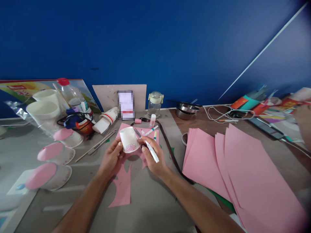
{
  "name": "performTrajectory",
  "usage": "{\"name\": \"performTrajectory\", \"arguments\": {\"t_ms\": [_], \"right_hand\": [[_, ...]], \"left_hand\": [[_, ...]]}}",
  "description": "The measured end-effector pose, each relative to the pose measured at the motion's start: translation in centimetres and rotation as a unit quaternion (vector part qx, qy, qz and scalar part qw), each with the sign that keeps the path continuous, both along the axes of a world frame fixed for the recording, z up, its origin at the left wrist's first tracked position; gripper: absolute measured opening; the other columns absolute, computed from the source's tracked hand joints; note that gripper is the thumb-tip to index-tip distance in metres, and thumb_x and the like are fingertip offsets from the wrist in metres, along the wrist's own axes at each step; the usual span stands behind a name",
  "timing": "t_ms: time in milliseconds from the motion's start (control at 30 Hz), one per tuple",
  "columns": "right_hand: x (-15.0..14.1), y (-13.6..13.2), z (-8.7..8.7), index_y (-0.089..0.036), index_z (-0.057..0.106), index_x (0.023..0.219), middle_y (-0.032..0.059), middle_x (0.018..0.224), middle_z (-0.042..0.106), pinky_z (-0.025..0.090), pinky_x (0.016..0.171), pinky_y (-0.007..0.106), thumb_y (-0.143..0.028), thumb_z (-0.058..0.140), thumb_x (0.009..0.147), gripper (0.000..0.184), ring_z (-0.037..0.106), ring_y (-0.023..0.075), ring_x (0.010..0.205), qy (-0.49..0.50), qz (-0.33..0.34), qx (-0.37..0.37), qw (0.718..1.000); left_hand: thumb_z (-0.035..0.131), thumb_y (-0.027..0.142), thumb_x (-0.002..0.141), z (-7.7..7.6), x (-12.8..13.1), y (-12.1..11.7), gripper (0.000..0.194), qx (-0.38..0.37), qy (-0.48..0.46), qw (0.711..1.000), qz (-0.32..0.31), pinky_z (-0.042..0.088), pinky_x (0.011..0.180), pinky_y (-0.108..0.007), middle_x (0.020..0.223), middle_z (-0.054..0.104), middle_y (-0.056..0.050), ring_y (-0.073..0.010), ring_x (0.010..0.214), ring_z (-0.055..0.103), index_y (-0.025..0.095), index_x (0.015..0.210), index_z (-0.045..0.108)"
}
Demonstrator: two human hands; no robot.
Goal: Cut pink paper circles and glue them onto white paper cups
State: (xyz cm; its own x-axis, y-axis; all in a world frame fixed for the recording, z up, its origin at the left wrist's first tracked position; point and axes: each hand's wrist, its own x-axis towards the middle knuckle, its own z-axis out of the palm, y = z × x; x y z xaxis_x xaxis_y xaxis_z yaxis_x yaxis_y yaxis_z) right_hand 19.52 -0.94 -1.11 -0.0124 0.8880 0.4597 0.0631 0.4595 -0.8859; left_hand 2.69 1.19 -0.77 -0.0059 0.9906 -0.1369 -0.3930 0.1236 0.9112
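A white paper cup (128, 136) is held up over the desk, with a pink crosshatched patch drawn low on its side. My left hand (113, 157) is closed round the cup's left side. In my right hand (154, 158) a white marker (152, 151) is gripped at a slant, and the fingertips are beside the cup's right edge. A grey blade-like piece shows just behind those fingers; what it belongs to is partly hidden. Beneath both hands lies cut pink paper (122, 187) with curved edges. A glue stick (152, 120) and several markers rest beyond the cup.
Three cups with pink tops (52, 152) line the left side, near stacked paper cups (43, 111) and a plastic bottle (73, 94). Pink sheets (250, 161) cover the right. A phone (126, 105) leans at the back beside a jar (155, 105). Another person's arm (302, 118) enters at far right.
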Motion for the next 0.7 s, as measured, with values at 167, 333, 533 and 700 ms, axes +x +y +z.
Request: {"name": "performTrajectory", "arguments": {"t_ms": [167,333,533,700], "right_hand": [[0.03,0.07,-0.29,-0.022,0.054,0.122,0.0093,0.113,0.065,0.048,0.093,0.037,-0.024,0.048,0.091,0.032,0.061,0.0206,0.105,-0.013,-0.006,0.006,1.0],[0.06,0.19,-0.42,-0.022,0.055,0.122,0.0092,0.114,0.065,0.048,0.094,0.036,-0.024,0.047,0.092,0.031,0.06,0.0203,0.106,-0.019,-0.011,0.0,1.0],[0.01,0.24,-0.53,-0.022,0.054,0.122,0.0088,0.114,0.064,0.048,0.094,0.036,-0.024,0.047,0.092,0.031,0.06,0.02,0.106,-0.02,-0.005,0.003,1.0],[0.07,0.27,-0.58,-0.023,0.054,0.122,0.0086,0.114,0.065,0.047,0.095,0.036,-0.024,0.047,0.092,0.031,0.06,0.02,0.106,-0.024,-0.006,0.009,1.0]], "left_hand": [[0.073,0.035,0.071,-0.09,-0.08,-0.11,0.035,-0.027,-0.008,1.0,-0.005,0.03,0.041,-0.016,0.058,0.051,0.005,-0.0044,0.042,0.034,0.018,0.102,0.068],[0.073,0.035,0.07,-0.38,-0.08,-0.05,0.035,-0.031,-0.023,0.999,-0.008,0.032,0.04,-0.017,0.058,0.048,0.006,-0.0046,0.042,0.034,0.018,0.101,0.067],[0.072,0.039,0.072,-0.52,-0.21,-0.1,0.032,-0.027,-0.017,0.999,-0.018,0.032,0.04,-0.018,0.059,0.045,0.006,-0.0044,0.043,0.034,0.017,0.095,0.067],[0.071,0.039,0.073,-0.37,-0.17,-0.09,0.032,-0.022,-0.014,1.0,-0.016,0.031,0.041,-0.017,0.059,0.045,0.006,-0.0044,0.044,0.034,0.016,0.095,0.066]]}}
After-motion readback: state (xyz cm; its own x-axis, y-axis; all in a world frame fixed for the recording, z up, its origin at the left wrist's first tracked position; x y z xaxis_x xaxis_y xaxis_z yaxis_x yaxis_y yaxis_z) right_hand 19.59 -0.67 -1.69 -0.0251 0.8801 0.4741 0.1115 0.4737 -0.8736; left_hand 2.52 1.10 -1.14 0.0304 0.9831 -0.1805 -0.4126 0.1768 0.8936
